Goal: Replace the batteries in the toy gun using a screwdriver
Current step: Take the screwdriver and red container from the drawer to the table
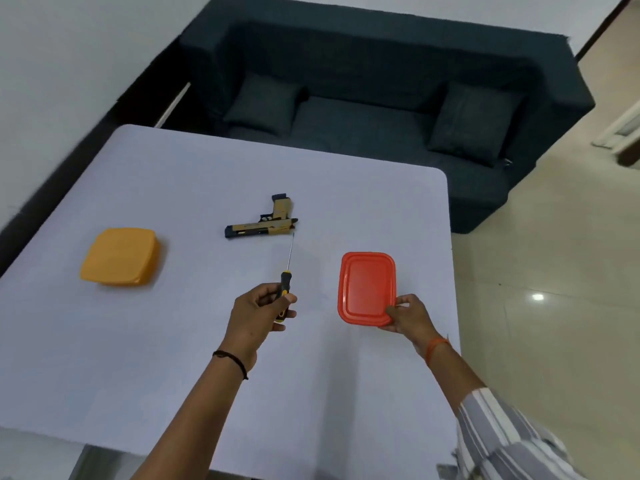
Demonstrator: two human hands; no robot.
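The gun (263, 220) lies flat on the table (173, 341), barrel pointing left, grip away from you, straight ahead of your left fingers (273, 299). Those fingers are wrapped round the screwdriver (286, 285), whose shaft points forward with its tip just short of the gun's rear end. Your left hand (258, 317) is the nearer one. Your right hand (410, 315), off to the side, pinches the near corner of the red lid (367, 287). A yellow box (119, 256) sits well left.
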